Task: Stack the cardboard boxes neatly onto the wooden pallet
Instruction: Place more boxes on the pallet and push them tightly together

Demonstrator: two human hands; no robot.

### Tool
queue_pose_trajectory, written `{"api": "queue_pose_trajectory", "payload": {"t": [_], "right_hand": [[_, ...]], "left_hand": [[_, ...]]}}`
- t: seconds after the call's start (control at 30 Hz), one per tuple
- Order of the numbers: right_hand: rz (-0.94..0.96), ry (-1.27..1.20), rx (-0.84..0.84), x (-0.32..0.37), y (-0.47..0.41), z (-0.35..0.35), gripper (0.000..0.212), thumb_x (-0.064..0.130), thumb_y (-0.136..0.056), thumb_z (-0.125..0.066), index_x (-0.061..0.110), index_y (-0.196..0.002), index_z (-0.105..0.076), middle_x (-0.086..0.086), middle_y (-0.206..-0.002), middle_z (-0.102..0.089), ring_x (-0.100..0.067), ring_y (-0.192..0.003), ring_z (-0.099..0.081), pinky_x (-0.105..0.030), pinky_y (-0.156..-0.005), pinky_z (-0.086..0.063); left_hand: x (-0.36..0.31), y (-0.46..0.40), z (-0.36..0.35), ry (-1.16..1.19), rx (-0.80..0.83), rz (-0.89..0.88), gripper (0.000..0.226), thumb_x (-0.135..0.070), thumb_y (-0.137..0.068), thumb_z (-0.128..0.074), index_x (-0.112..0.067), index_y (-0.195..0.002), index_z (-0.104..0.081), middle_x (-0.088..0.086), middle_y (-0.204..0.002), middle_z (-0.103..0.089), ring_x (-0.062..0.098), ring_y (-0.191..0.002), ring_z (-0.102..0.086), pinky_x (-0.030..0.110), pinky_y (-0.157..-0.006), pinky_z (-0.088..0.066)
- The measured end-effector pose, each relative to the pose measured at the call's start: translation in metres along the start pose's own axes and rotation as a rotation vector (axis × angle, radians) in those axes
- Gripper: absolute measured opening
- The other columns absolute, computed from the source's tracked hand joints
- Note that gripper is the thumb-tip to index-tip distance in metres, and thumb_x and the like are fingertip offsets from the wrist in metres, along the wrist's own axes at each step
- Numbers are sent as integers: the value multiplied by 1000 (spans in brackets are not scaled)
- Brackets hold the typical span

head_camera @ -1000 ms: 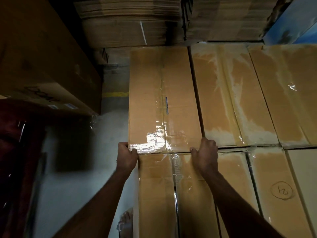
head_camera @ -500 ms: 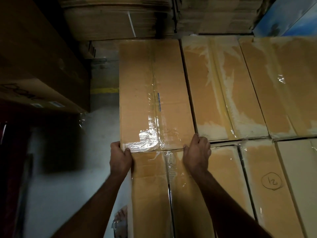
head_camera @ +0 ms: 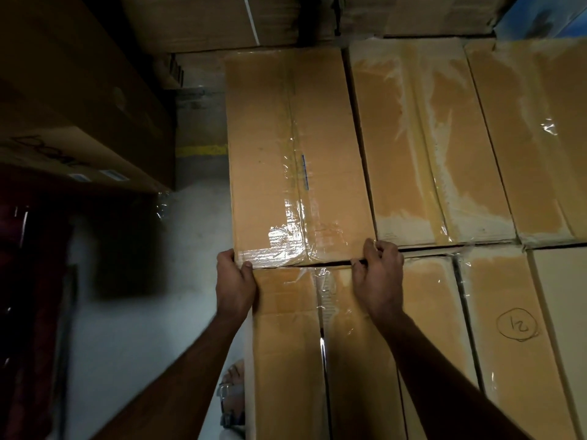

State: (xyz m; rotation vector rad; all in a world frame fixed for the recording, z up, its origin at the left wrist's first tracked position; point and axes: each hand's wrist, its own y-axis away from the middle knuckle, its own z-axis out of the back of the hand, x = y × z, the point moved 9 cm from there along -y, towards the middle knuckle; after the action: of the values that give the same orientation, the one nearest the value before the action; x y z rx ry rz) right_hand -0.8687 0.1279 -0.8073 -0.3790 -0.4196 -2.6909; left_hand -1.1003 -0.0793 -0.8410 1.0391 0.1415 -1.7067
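Taped box (head_camera: 295,160) lies flat at the far-left corner of the top layer, its right side against a scuffed box (head_camera: 425,144), its near edge meeting a near box (head_camera: 286,350) across a thin dark gap. Left hand (head_camera: 235,284) is curled around the taped box's near-left corner, thumb on top; right hand (head_camera: 378,277) grips the near-right corner, fingers hooked over the edge into the gap. To the right sits a box marked "12" (head_camera: 517,325); left of the stack is pale floor (head_camera: 133,312) with a yellow line (head_camera: 201,150), a dark carton (head_camera: 79,100) at far left, and stacked flat cardboard (head_camera: 222,20) behind.
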Motion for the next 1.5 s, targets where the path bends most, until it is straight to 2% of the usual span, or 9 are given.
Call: {"api": "queue_pose_trajectory", "payload": {"t": [0.13, 0.27, 0.33, 0.43, 0.53, 0.73, 1.07, 1.23, 1.5], "right_hand": [[116, 35, 35, 5, 23, -8, 56, 30, -97, -58, 12, -148, -42, -17, -157, -30, -35, -143, -26, -50, -115, -34], [194, 146, 121, -4, 76, -30, 68, 35, -87, -67, 10, -146, -44, -27, -152, -36, -45, -138, -36, -58, -106, -40], [180, 174, 149, -16, 102, -34, 74, 39, -79, -73, 10, -143, -49, -32, -146, -41, -49, -130, -44, -61, -100, -42], [143, 150, 152, -38, 130, -30, 84, 47, -72, -77, 14, -143, -47, -34, -142, -43, -51, -125, -48, -62, -97, -45], [186, 142, 182, -47, 146, -35, 91, 59, -70, -73, 18, -146, -42, -33, -146, -38, -51, -128, -44, -62, -97, -43], [203, 90, 218, -39, 154, -47, 93, 48, -62, -88, 16, -142, -52, -33, -149, -35, -54, -125, -41, -64, -92, -46], [290, 87, 194, -34, 158, -53, 86, 39, -61, -89, 11, -137, -58, -35, -150, -34, -55, -128, -35, -64, -93, -46], [360, 79, 187, -17, 159, -53, 83, 37, -68, -85, 18, -142, -53, -26, -157, -28, -54, -136, -31, -63, -98, -43], [310, 11, 160, -14, 155, -55, 77, 28, -69, -87, 16, -138, -57, -25, -157, -27, -51, -136, -28, -63, -98, -43]], "left_hand": [[-3, 25, -4, 100, 84, -70, 45, -42, -102, -46, -24, -142, -35, 1, -141, -51, 19, -125, -54, 44, -103, -49], [26, 79, -20, 36, 218, 124, 83, -54, -95, -57, -21, -158, -13, 5, -160, -33, 27, -140, -42, 47, -111, -42], [36, 104, -24, -27, 249, 192, 70, -45, -97, -58, -12, -152, -30, 6, -149, -46, 27, -133, -49, 36, -103, -41], [42, 124, -24, -56, 234, 273, 52, -45, -101, -48, -9, -139, -48, 11, -135, -60, 32, -121, -59, 39, -97, -45], [43, 126, -24, -70, 203, 296, 55, -47, -103, -43, -9, -142, -46, 13, -138, -59, 35, -122, -58, 48, -103, -45], [51, 123, -10, -95, 129, 262, 55, -51, -101, -44, -9, -135, -53, 14, -129, -65, 36, -113, -63, 49, -98, -51], [51, 132, -4, -151, 49, 220, 46, -42, -106, -39, -5, -128, -58, 16, -122, -67, 37, -109, -62, 44, -91, -48], [61, 131, 9, -169, 10, 213, 48, -44, -105, -38, -6, -125, -59, 18, -119, -68, 39, -106, -63, 47, -92, -50], [55, 120, 12, -191, 23, 171, 45, -42, -105, -39, -6, -123, -60, 16, -119, -68, 38, -104, -64, 46, -91, -50]]}}
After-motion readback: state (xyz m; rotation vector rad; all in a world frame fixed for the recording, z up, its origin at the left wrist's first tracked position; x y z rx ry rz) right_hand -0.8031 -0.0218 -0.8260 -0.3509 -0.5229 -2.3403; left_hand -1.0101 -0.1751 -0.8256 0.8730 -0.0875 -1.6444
